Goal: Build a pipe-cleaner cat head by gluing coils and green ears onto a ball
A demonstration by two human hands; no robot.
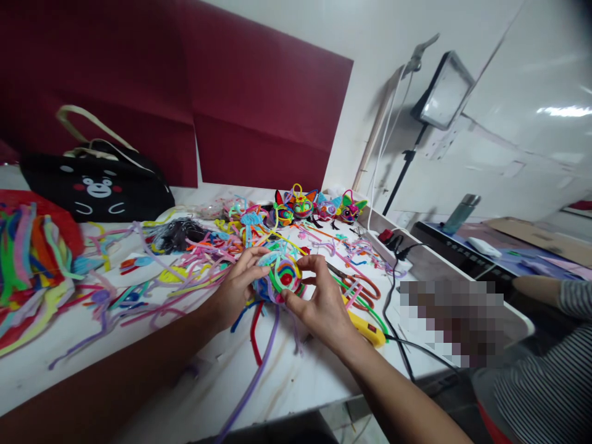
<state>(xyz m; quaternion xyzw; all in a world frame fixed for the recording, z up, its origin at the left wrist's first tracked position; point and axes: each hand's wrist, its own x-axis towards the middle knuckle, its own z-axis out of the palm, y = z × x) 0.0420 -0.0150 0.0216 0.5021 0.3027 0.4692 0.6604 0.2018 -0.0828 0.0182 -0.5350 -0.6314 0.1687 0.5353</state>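
Both my hands hold a small round figure of coiled pipe cleaners (281,276), striped in green, yellow, blue and red, just above a white table (296,382). My left hand (235,290) grips its left side with curled fingers. My right hand (319,302) pinches its right side between thumb and fingers. Loose purple, red and blue stems (259,345) hang from the figure onto the table.
Loose pipe cleaners (139,271) cover the table's left and back. Several finished colourful figures (319,206) stand at the far edge. A black bear-face bag (97,185) sits back left. A yellow tool (365,330), cables and a power strip (388,237) lie right. Another person's striped sleeve (546,382) is at right.
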